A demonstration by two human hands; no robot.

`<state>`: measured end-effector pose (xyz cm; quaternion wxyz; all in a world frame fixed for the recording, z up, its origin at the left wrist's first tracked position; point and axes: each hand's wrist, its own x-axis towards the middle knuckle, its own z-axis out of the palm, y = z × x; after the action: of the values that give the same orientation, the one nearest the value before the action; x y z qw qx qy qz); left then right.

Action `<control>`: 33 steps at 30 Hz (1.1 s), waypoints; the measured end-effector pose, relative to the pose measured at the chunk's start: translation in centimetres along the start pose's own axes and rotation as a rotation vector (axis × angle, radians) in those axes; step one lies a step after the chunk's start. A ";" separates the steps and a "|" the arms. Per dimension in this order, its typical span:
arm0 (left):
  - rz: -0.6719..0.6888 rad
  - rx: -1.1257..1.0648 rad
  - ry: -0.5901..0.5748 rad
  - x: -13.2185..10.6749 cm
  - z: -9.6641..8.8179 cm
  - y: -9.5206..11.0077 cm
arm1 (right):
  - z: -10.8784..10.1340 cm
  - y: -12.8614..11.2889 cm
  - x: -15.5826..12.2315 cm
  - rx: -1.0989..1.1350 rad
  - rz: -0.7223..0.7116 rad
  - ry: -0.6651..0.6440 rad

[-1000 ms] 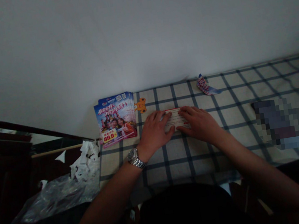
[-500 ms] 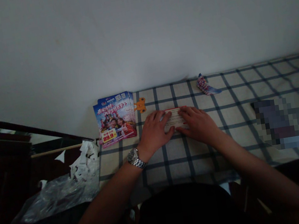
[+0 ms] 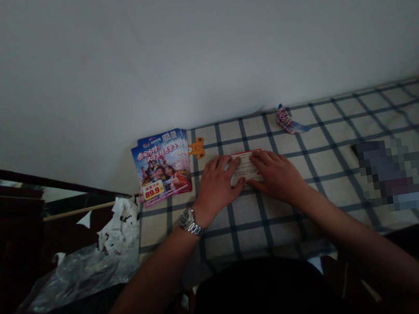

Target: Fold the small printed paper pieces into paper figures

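Observation:
A small pale sheet of printed paper (image 3: 244, 168) with a red top edge lies on the checked cloth (image 3: 283, 227) in front of me. My left hand (image 3: 218, 183) rests over its left part, fingers stretched out and thumb apart. Over its right part lies my right hand (image 3: 277, 174), also flat with the fingers spread. Both hands press on the paper from above, and they cover its two sides. To the left of my left hand is a stack of colourful flyers (image 3: 163, 166), blue at the top and pink at the bottom.
A crumpled piece of flyer (image 3: 286, 120) lies near the wall. At the right is a blurred dark flat object (image 3: 387, 170). Torn white paper (image 3: 120, 222) and clear plastic (image 3: 81, 276) sit beyond the cloth's left edge. The wall (image 3: 192, 44) rises directly behind.
My hands and the paper stay almost in place. Nothing is taken hold of or let go.

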<state>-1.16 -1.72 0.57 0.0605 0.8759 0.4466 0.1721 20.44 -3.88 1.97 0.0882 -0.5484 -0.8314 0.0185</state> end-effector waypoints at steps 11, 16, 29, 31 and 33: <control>0.029 0.009 -0.008 -0.3 0.4 -0.6 | 1.4 0.7 -0.4 0.034 -0.015 0.055; 0.038 0.020 -0.015 -0.5 0.6 -0.6 | 1.9 0.8 -0.6 0.061 -0.009 0.075; 0.030 0.014 -0.018 -0.5 0.6 -0.5 | 1.5 1.1 -0.9 0.099 -0.008 0.064; 0.028 0.024 -0.019 -0.5 0.6 -0.5 | 1.6 1.0 -0.9 0.082 -0.007 0.067; 0.028 0.029 -0.021 -0.5 0.7 -0.5 | 1.8 1.1 -0.9 0.068 -0.005 0.077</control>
<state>-1.60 -1.81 -0.30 0.0500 0.8846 0.4362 0.1575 21.50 -4.13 -0.09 0.1388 -0.5432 -0.8277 0.0255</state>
